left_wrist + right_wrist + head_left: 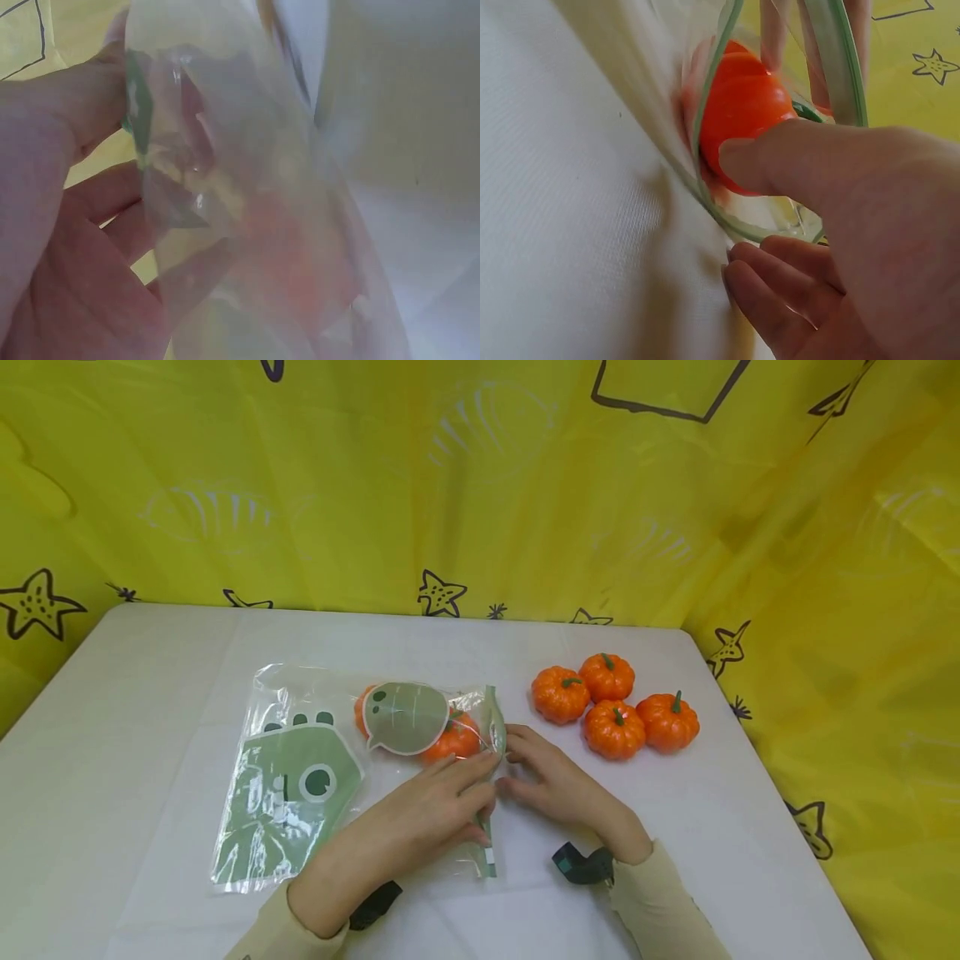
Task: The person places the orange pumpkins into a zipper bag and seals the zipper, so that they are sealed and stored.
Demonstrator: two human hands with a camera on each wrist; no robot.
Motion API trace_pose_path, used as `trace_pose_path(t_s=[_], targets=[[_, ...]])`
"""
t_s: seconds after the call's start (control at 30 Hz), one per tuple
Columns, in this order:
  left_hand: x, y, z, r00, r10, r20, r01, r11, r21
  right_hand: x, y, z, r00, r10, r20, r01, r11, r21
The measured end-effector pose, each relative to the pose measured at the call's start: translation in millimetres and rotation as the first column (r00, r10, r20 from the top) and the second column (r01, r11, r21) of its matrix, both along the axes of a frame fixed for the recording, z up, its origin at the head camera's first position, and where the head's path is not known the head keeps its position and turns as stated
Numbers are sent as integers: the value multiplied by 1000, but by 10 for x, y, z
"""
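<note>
A staged tabletop set, not a lived-in room

A white-covered table [150, 693] stood boxed in by a yellow sheet [480, 485] printed with black starfish, hung from nine o'clock round past twelve to three. Toy pumpkins [615, 702] sat at one o'clock, and straps with small cameras [581, 864] were worn at the wrists.

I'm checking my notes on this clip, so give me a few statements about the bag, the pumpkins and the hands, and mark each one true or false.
1. Four pumpkins sit loose on the table. True.
2. The bag is empty. False: orange pumpkins show inside it.
3. Both hands are at the bag's green-edged mouth. True: the left hand and right hand meet there.
4. The bag's print is red. False: it is green.
5. The loose pumpkins lie left of the bag. False: they lie to its right.
</note>
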State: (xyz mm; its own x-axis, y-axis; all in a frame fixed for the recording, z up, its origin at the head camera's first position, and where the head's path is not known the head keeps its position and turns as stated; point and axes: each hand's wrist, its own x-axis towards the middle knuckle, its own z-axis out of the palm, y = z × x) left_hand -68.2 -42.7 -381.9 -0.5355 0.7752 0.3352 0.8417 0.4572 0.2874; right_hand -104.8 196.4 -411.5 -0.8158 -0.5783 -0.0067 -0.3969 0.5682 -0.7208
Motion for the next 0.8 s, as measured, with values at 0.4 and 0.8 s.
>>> trace_pose_path(t_s=[0.4,0.8], targets=[[67,23,25,994,74,-84,-83,990,-112,14,8,6,998,-16,56,17,1000,-10],[315,104,7,977,176,-121,-204,939,-277,11,28,8,998,-14,63,12,999,32]])
